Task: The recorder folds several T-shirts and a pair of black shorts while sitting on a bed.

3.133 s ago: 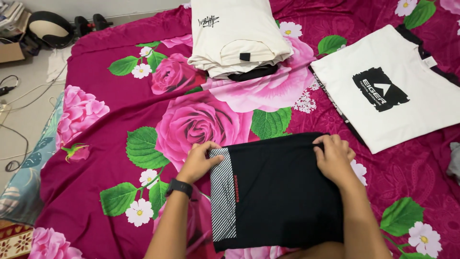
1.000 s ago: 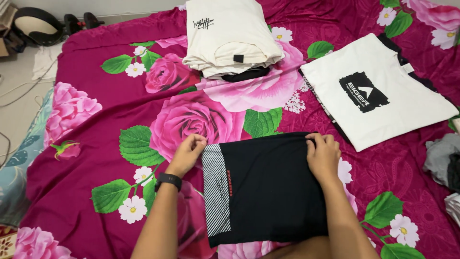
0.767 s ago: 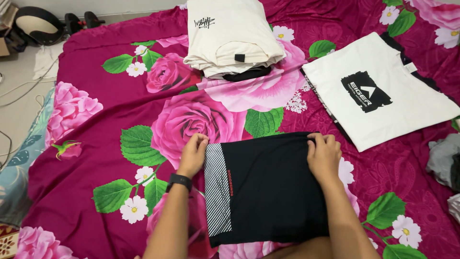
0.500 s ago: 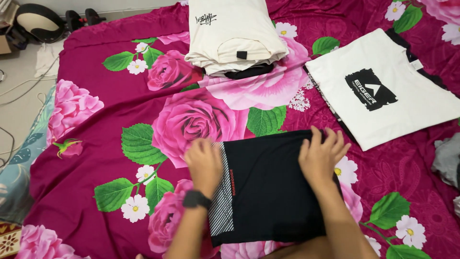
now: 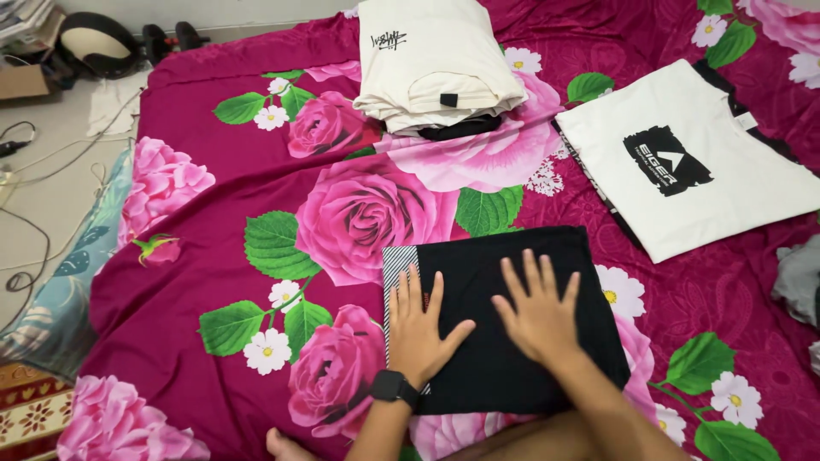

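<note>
A folded black shirt (image 5: 521, 256) is laid flat on the floral bedsheet (image 5: 196, 273), low in the view and a little toward 5 o'clock of centre. A grey striped panel (image 5: 395, 260) is seen along the shirt's 9 o'clock edge. The left hand (image 5: 420, 329) is pressed palm-down on the shirt near that edge, fingers spread and flat, nothing gripped; a dark watch (image 5: 394, 388) is worn at the wrist. The right hand (image 5: 535, 309) is laid just beside it at 3 o'clock, also open and flat on the black cloth, fingers fanned toward 12 o'clock, nothing held. The two hands are set near each other but apart. At 12 o'clock of the shirt, well apart from it, a stack (image 5: 436, 64) of folded cream tops is seen, with a dark garment at its bottom. At 2 o'clock a white shirt (image 5: 726, 196) with a black printed patch is spread flat. A grey cloth (image 5: 799, 277) is partly seen at the 3 o'clock edge. At 10 o'clock, off the bed, cables (image 5: 34, 171) are noted on the floor.
</note>
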